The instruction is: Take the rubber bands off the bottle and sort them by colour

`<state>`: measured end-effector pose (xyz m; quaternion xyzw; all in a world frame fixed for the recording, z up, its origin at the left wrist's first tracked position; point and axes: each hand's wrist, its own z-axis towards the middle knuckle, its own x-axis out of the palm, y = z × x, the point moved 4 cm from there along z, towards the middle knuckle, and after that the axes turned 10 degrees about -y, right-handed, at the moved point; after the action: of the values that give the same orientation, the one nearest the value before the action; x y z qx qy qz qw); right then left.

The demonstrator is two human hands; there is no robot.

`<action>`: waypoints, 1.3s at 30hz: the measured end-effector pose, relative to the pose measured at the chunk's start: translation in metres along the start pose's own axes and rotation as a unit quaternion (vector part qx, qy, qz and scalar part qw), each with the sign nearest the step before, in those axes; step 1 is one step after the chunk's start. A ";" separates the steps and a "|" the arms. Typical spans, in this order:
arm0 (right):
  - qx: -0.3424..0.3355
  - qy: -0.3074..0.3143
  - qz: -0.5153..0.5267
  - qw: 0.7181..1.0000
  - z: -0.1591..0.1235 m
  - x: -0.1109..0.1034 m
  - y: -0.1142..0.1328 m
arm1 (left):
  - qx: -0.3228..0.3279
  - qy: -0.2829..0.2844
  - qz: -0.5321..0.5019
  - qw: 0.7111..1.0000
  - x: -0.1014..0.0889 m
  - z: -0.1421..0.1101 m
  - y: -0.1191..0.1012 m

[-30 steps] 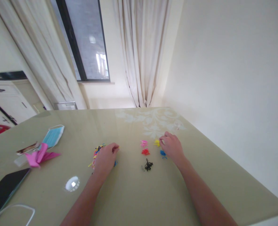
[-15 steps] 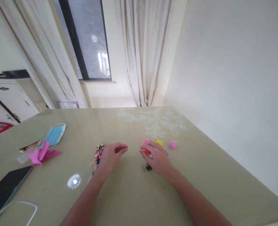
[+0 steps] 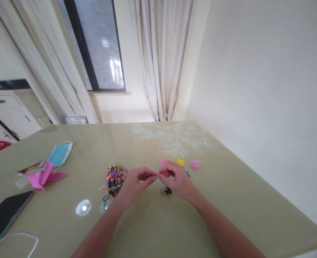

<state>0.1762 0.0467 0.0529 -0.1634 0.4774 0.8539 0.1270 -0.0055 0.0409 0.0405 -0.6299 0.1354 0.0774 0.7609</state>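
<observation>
My left hand (image 3: 138,184) and my right hand (image 3: 176,181) meet fingertip to fingertip above the table, both in a pinch. Between them is a tiny yellow rubber band, mostly hidden by the fingers. Left of my left hand lies a mixed heap of colourful small rubber bands (image 3: 115,179). Around my right hand are small piles sorted by colour: pink bands (image 3: 163,162), yellow bands (image 3: 180,162), blue bands (image 3: 187,173) and black bands (image 3: 168,190). Red bands show partly behind the right fingers. A round pink bundle (image 3: 195,165) sits at the far right.
On the left of the glossy table (image 3: 147,229) lie a pink folded-paper shape (image 3: 45,177), a blue face mask (image 3: 60,154), a dark phone (image 3: 8,215) and a white cable (image 3: 21,234). A clear shiny disc (image 3: 83,208) is near my left forearm. A wall stands on the right.
My left hand has moved right from the mixed heap, carrying a yellow band. My right hand has come left from the yellow pile, uncovering the pink bundle, and now meets the left fingertips.
</observation>
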 end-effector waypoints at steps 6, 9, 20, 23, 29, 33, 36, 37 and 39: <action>0.136 -0.081 0.181 0.971 0.011 -0.035 -0.007 | 0.027 -0.098 0.284 0.953 -0.025 0.004 0.012; 0.141 -0.126 0.231 0.954 0.014 -0.053 -0.008 | 0.024 -0.109 0.489 0.865 -0.036 0.004 0.020; 0.088 -0.172 0.008 0.981 0.022 -0.077 -0.025 | 0.032 -0.113 0.533 0.838 -0.038 0.008 0.027; 0.045 -0.167 -0.255 0.951 0.025 -0.077 -0.040 | 0.043 -0.144 0.457 0.877 -0.038 0.010 0.026; 0.048 -0.074 -0.466 0.880 0.022 -0.064 -0.061 | -0.002 -0.136 0.091 0.986 -0.030 0.016 0.025; 0.051 -0.093 -0.443 0.890 0.020 -0.062 -0.053 | -0.033 -0.112 -0.027 0.993 -0.018 0.012 0.019; 0.037 -0.097 -0.252 0.962 0.017 -0.046 -0.034 | -0.043 -0.100 -0.070 0.992 -0.010 0.007 0.014; 0.033 -0.075 -0.179 0.981 0.015 -0.037 -0.027 | -0.041 -0.098 -0.077 0.991 -0.007 0.006 0.013; 0.033 -0.039 -0.076 0.996 0.011 -0.019 -0.015 | -0.034 -0.090 -0.080 0.992 -0.002 0.003 0.010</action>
<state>0.1977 0.0621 0.0546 -0.1615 0.4866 0.8312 0.2150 -0.0103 0.0462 0.0323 -0.6543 0.0126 0.0776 0.7522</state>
